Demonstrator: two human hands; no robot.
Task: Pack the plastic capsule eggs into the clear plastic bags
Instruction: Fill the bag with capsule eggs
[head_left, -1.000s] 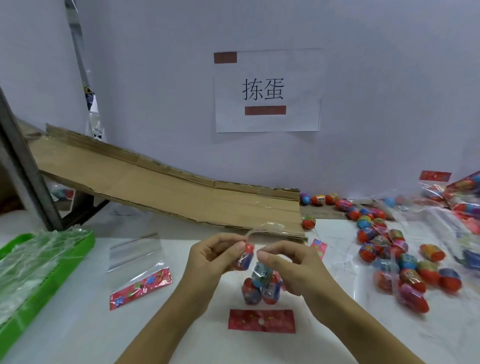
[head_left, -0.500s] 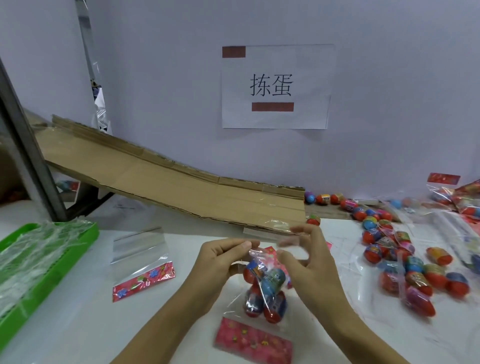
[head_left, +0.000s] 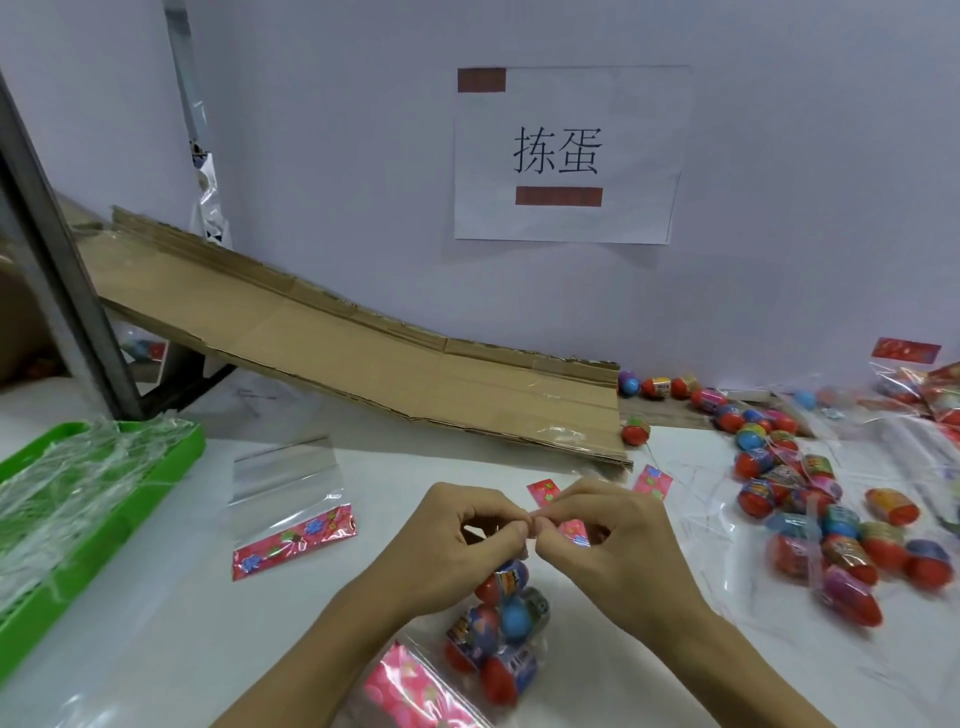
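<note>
A clear plastic bag (head_left: 498, 639) holding several red and blue capsule eggs hangs in front of me, its pink printed header (head_left: 405, 691) low on the table. My left hand (head_left: 457, 551) and my right hand (head_left: 608, 540) meet at the bag's top edge, each pinching it between thumb and fingertips. Loose capsule eggs (head_left: 810, 499) lie spread over the table to the right. An empty clear bag (head_left: 288, 493) with a pink header lies flat to the left.
A cardboard ramp (head_left: 363, 364) slopes down along the wall towards the right. A green tray (head_left: 78, 499) with clear plastic stands at the left edge. Packed bags (head_left: 924, 384) lie at the far right. A metal post (head_left: 57, 270) rises at the left.
My right hand has closed in from an open spread to pinch the bag's top beside the left hand. The filled bag has dropped lower and nearer to me.
</note>
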